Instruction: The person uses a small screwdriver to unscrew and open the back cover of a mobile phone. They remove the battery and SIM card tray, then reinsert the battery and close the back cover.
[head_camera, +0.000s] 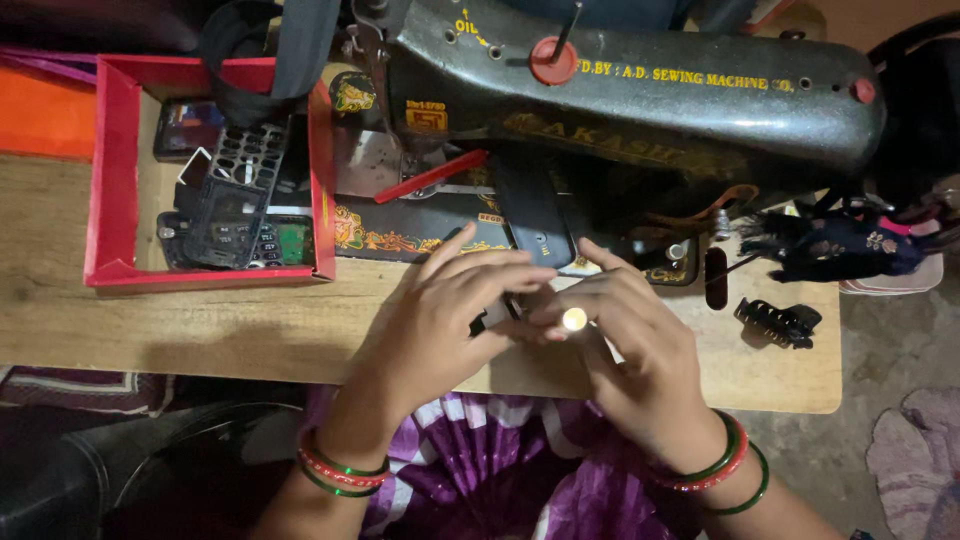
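- Your left hand (440, 320) and right hand (625, 345) meet over the front edge of the tabletop (200, 330), fingers curled in on one small thing.
- That thing is a small light (574, 319), glowing white between your right fingertips; your right grip is closed on it.
- Your left grip is pinched on a small dark part (490, 318) just beside the light; what it is, you cannot tell.
- The sewing machine (640, 90) stands just behind your hands, with a black strip (530, 205) lying across its bed.
- A red tray (115, 170) sits to the left, holding a black keypad frame (235, 190).
- A black hair clip (778, 322) lies on the tabletop to the right, apart from your hands.
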